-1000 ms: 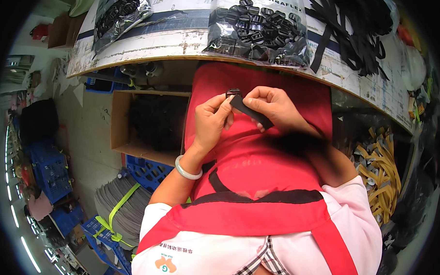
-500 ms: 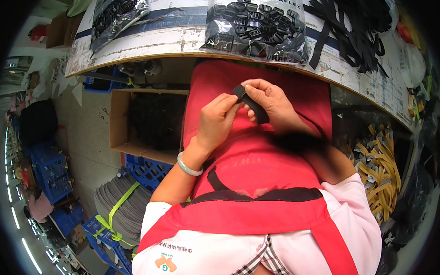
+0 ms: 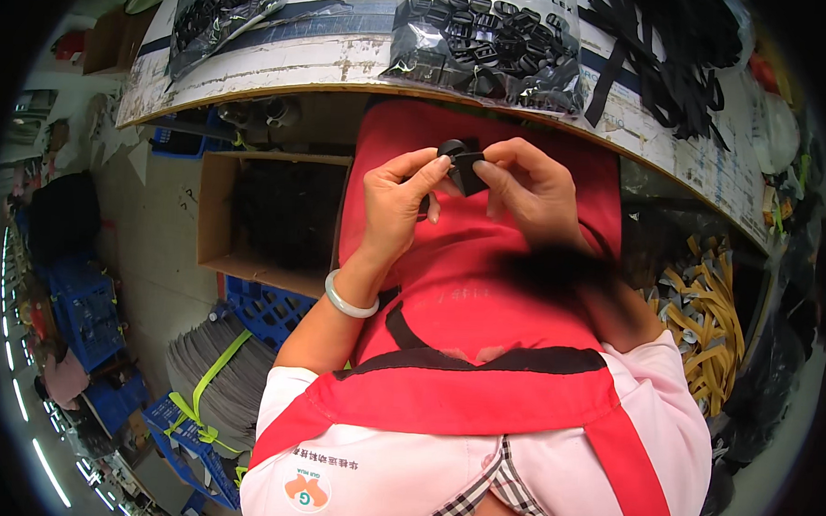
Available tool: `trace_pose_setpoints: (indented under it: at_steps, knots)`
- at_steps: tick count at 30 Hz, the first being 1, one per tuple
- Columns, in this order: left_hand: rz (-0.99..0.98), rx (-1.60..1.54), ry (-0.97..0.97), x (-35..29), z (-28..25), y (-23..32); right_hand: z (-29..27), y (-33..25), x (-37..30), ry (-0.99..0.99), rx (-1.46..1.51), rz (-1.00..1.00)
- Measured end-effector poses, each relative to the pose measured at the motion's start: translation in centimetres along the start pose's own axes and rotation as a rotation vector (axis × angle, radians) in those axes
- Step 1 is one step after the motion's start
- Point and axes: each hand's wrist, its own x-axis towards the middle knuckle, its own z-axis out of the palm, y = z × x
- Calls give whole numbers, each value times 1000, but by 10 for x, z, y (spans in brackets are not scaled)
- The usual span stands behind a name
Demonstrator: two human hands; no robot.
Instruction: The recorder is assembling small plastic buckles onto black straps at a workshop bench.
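Both hands are raised over the red apron (image 3: 485, 288), just short of the table edge. Between them is a short piece of black webbing strap (image 3: 469, 176), folded into a loop at its top. My left hand (image 3: 399, 198) pinches the looped part between thumb and fingers, and a dark end shows beneath its fingers. My right hand (image 3: 535, 191) grips the strap's other side with thumb and forefinger. Whether a small buckle sits within the folds, I cannot tell.
On the worn white table (image 3: 329, 69) lie a clear bag of black buckles (image 3: 484, 42), another bag (image 3: 223, 19) and black straps (image 3: 661, 57). Below left stand a cardboard box (image 3: 216, 210) and a grey coiled stack (image 3: 222, 379). Yellow straps (image 3: 707, 314) are piled at right.
The strap has turned and its long tail no longer hangs under my right hand. My right hand has shifted slightly right, now pinching the strap's side, while my left has moved slightly up and left.
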Motion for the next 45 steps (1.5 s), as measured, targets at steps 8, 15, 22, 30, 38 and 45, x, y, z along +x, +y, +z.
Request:
trace_pose_setpoints:
  at_steps: [8, 15, 22, 30, 38, 45]
  knots:
    - [201, 248, -42, -7, -1, -11, -6, 11, 8, -36, 40, 245]
    - [132, 310, -200, -13, -12, 2, -23, 26, 16, -333, 367, 588]
    - [-32, 352, -230, -48, -82, 69, -52, 5, 34, 151, -199, -108]
    - [58, -193, 637, -69, -258, 46, -179, 37, 52, 376, -1186, -458]
    - [-120, 47, 162, -23, -93, 4, -103, -49, 13, 378, -1014, -695]
    - [-121, 67, -164, -12, -41, 1, -11, -27, -1, -153, -512, -151]
